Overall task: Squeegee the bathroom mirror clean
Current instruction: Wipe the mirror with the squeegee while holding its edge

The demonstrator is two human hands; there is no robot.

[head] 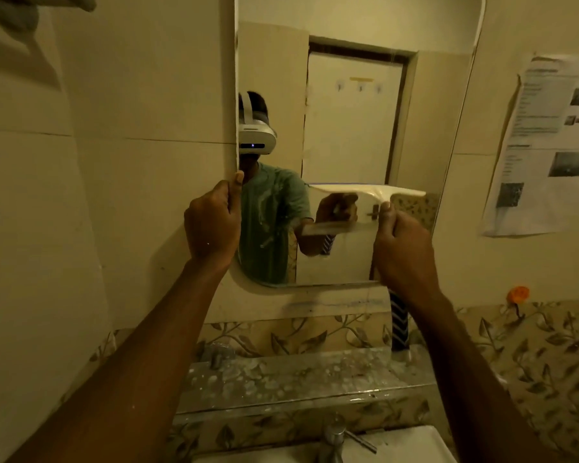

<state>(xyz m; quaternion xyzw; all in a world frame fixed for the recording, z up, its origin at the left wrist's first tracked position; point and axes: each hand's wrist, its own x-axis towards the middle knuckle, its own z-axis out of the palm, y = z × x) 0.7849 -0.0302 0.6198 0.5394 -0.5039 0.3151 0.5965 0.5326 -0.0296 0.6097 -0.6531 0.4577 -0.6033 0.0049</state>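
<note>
The bathroom mirror (351, 121) hangs on the tiled wall in the middle of the view. A pale squeegee (365, 189) lies with its blade flat against the glass in the mirror's lower right part. Its striped handle (399, 322) hangs down below my wrist. My right hand (403, 248) is closed around the squeegee just under the blade. My left hand (213, 225) grips the mirror's left edge, thumb on the glass. The mirror shows a person in a green shirt with a white headset.
A speckled glass shelf (298, 379) sits under the mirror. Below it are a metal tap (335, 439) and a white basin (405, 446). Printed paper (545, 145) is stuck to the wall at the right. An orange hook (517, 295) sits low on the right wall.
</note>
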